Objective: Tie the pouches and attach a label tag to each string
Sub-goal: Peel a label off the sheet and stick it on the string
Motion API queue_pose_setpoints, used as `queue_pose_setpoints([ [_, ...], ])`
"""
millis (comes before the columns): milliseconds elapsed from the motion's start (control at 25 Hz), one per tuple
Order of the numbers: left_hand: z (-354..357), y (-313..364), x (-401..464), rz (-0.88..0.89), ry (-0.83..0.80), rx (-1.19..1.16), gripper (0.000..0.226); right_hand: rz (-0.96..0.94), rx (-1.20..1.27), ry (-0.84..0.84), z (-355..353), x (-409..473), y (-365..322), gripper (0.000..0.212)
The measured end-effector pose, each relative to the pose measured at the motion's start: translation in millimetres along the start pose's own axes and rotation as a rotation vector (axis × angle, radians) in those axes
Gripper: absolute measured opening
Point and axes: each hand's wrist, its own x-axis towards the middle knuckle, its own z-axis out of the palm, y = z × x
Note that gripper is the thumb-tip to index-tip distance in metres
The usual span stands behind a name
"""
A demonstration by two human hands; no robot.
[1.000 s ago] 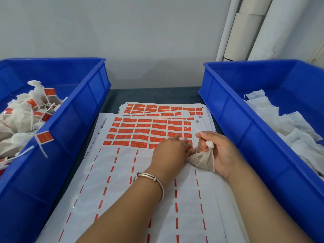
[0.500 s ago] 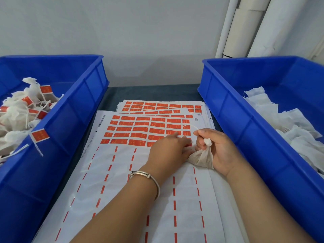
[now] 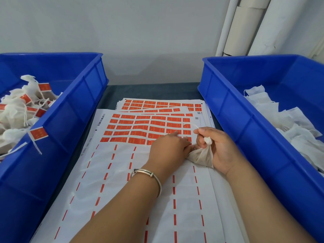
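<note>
**Pouch held in right hand, left hand on the label sheet**

We see the right hand (image 3: 221, 149) curled round a small tied pouch (image 3: 201, 156): the gathered neck with its white knot sits between thumb and fingers, the beige body hangs below the fingers and rests on the sheet. The pouch's string (image 3: 192, 125) runs up out of the fingertips toward the far edge of the bench, over the labels. The left hand (image 3: 169, 149) lies palm down on the top label sheet (image 3: 112, 163), just beside the pouch and touching its lower corner; its index finger points onto the nearest row of orange labels (image 3: 140, 128). We cannot tell if it pinches a label. A metal bangle (image 3: 149, 176) is on the left wrist.

More label sheets (image 3: 163, 104) are stacked toward the far edge. The left blue bin (image 3: 73, 109) holds tied pouches with orange tags (image 3: 37, 134), one tag hanging over its rim. The right blue bin (image 3: 233, 123) holds untied white pouches (image 3: 287, 123). White tubes (image 3: 249, 25) stand at the far right corner.
</note>
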Motion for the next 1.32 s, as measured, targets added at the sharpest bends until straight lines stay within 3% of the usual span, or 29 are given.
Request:
queue_pose_setpoints([
  [720, 1.3, 0.6, 0.1, 0.031, 0.061, -0.004, 0.039, -0.001, 0.02, 0.009, 1.0, 0.0, -0.9, 0.014],
  [960, 2.3, -0.8, -3.4, 0.082, 0.233, -0.065, 0.034, 0.003, 0.023, -0.001, -0.3, 1.2, 0.2, 0.015],
  [1120, 4.7, -0.1, -2.7, -0.025, 0.356, -0.221, 0.023, -0.009, -0.038, 0.006, -0.8, 2.3, 0.4, 0.02],
  [1320, 0.5, -6.5, 0.1, -0.302, 0.391, -0.62, 0.007, -0.003, -0.076, 0.037, 3.2, 1.1, -1.0, 0.024],
])
